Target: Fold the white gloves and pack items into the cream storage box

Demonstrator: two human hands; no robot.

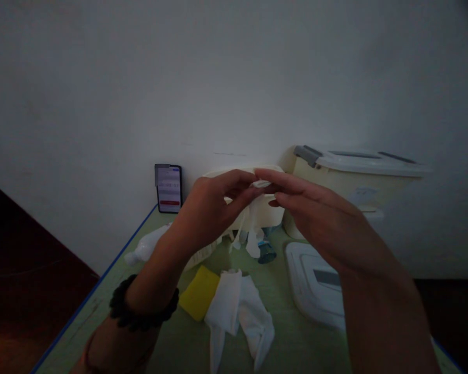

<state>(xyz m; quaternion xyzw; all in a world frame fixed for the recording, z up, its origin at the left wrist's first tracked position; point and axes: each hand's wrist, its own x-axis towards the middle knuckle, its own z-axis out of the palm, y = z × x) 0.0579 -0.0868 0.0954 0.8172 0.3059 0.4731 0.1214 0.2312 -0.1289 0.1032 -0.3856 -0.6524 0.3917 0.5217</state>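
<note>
My left hand [206, 208], a dark beaded bracelet at its wrist, pinches the edge of a thin white glove [253, 221] between thumb and fingers. My right hand [320, 213] reaches in from the other side, its fingers bent together on the same edge. Narrow, finger-like ends of the glove hang below my hands above the table. Part of its upper edge is hidden by my fingers. Nearer to me lie two folded white cloth-like pieces [228, 301], beside a yellow sponge [200, 293].
A phone [169, 189] leans against the wall at the back left. A white bottle [150, 245] lies near my left forearm. On the right are a lidded cream storage box [347, 184] and a flat white lid [306, 280] on the green table [179, 343]. A blue transparent object [267, 252] stands behind the glove.
</note>
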